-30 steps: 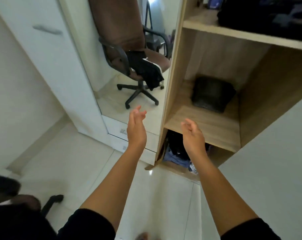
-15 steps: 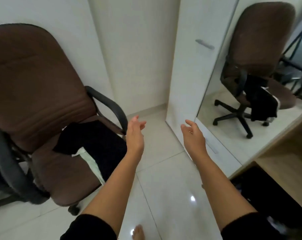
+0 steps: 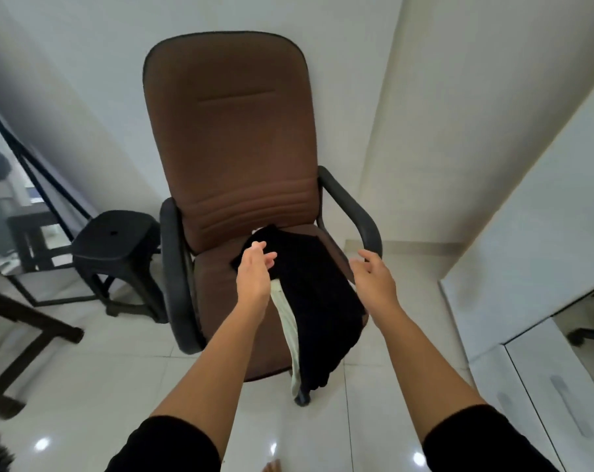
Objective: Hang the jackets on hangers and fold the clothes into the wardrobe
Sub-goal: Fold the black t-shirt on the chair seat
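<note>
Fingers [image 3: 266, 257] of both hands loose and spread, holding nothing, left hand [image 3: 254, 274] and right hand [image 3: 374, 279] above black garment [image 3: 317, 301] draped on chair [image 3: 234, 148] seat; likely soft, limp, light, best pinched at upper corners.

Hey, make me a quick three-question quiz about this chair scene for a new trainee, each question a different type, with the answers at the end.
1. True or false: the left hand grips the black garment on the brown office chair.
2. Multiple choice: what stands on the floor beside the chair, on the image's left? A) a laundry basket B) a black stool C) a suitcase
3. Fill in: a strip of pale ____ shows along the black garment's edge.

Key: 1 false; both the left and the right hand are open above it, holding nothing. 2 B. 3 cloth.
</note>
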### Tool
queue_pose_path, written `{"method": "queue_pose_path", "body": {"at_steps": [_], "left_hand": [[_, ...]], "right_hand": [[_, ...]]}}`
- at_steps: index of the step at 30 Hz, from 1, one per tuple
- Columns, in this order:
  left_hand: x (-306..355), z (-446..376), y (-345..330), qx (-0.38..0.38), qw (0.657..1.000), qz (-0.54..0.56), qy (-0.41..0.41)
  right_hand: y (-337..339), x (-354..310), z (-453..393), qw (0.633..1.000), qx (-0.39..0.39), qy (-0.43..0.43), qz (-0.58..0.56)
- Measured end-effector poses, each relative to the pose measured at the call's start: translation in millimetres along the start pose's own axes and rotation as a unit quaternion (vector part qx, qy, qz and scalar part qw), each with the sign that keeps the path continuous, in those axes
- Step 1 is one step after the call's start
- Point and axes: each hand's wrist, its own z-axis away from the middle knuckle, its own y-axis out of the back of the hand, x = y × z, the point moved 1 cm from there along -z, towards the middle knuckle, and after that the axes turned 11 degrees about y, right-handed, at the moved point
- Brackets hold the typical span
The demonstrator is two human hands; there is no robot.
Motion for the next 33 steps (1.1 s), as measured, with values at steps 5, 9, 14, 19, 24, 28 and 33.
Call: {"method": "queue_pose_path", "body": {"at_steps": [5, 9, 14, 19, 24, 28, 33], "left_hand": [[7, -59, 8, 0.011, 0.999, -0.042, 0.011], [9, -115, -5, 0.004, 0.994, -0.107, 0.021], [12, -196, -37, -0.003, 0.976, -0.213, 0.035], [-3, -275, -63, 0.018, 0.954, -0.287, 0.089], [-18, -356, -72, -0.001, 0.913, -0.389, 0.120], [-38, -423, -78, -0.008, 0.872, -0.476, 0.115], [-75, -489, -79, 0.016, 0.844, -0.525, 0.106]], "right_hand": [[-42, 4, -50, 0.999, -0.031, -0.030, 0.025], [-64, 17, -106, 0.996, -0.053, -0.042, 0.063], [-91, 50, -196, 0.989, -0.101, -0.047, 0.093], [-123, 99, -275, 0.976, -0.155, -0.075, 0.132], [-161, 148, -334, 0.961, -0.184, -0.106, 0.178], [-184, 174, -369, 0.956, -0.189, -0.115, 0.193], [-203, 206, -390, 0.952, -0.173, -0.108, 0.227]]}}
